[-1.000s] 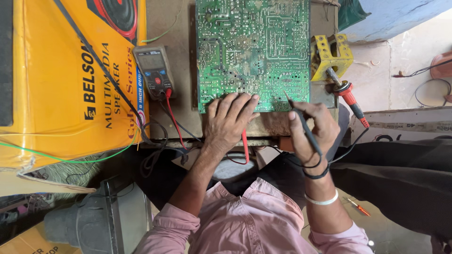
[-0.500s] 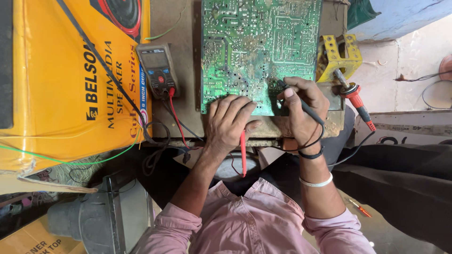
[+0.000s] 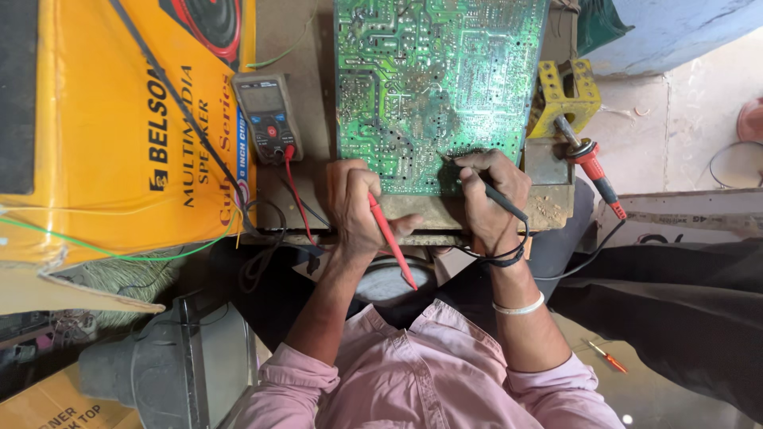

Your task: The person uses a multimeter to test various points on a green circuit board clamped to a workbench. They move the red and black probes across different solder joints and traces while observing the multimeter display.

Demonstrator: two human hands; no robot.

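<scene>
A green circuit board [image 3: 429, 71] lies solder side up on a worn wooden bench. My left hand [image 3: 356, 208] rests at the board's near edge, closed around a red meter probe [image 3: 391, 240] that slants back toward my chest, its tip off the board. My right hand [image 3: 489, 195] pinches a black probe [image 3: 497, 195] like a pen, the tip touching the board near its lower middle. A grey multimeter [image 3: 266, 117] lies left of the board, with red and black leads running from it to the probes.
A red-handled soldering iron [image 3: 592, 167] rests in a yellow metal stand [image 3: 568, 95] right of the board. A large yellow speaker carton [image 3: 103, 135] fills the left. A grey housing [image 3: 159, 373] sits lower left, and a small red screwdriver [image 3: 608, 359] lies on the floor.
My right hand has moved from the bench edge up onto the board and set the black probe tip on it. My left hand has slid back slightly, now gripping the red probe.
</scene>
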